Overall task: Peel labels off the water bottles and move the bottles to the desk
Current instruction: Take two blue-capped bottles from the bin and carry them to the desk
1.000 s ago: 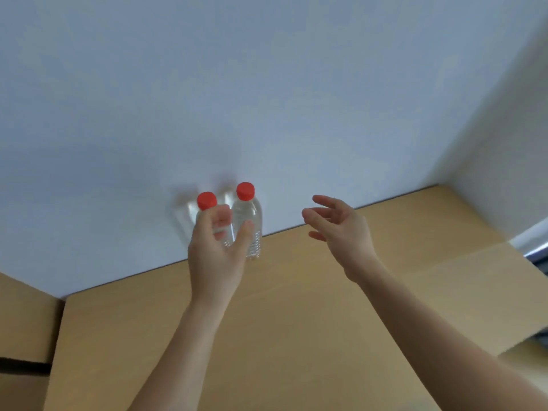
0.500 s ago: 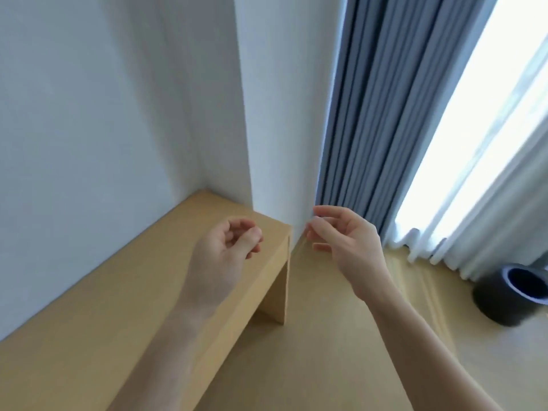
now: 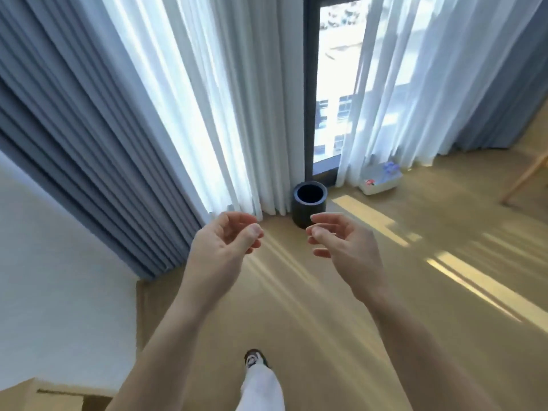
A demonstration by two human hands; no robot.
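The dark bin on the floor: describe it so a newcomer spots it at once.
Find the dark window post between the white curtains. At its foot, on the wooden floor, stands the bin: a dark open-topped cylinder, unlike the pale low tray further right.

The bin [image 3: 297, 209] is standing on the floor [image 3: 326, 321], just before the curtains [image 3: 237, 114]. Right of the bin, a tray [image 3: 381, 187] is lying, perhaps with bottles in it. Nearer than the bin, the left hand [image 3: 225, 247] is hovering to its left, the right hand [image 3: 344, 247] just before it.
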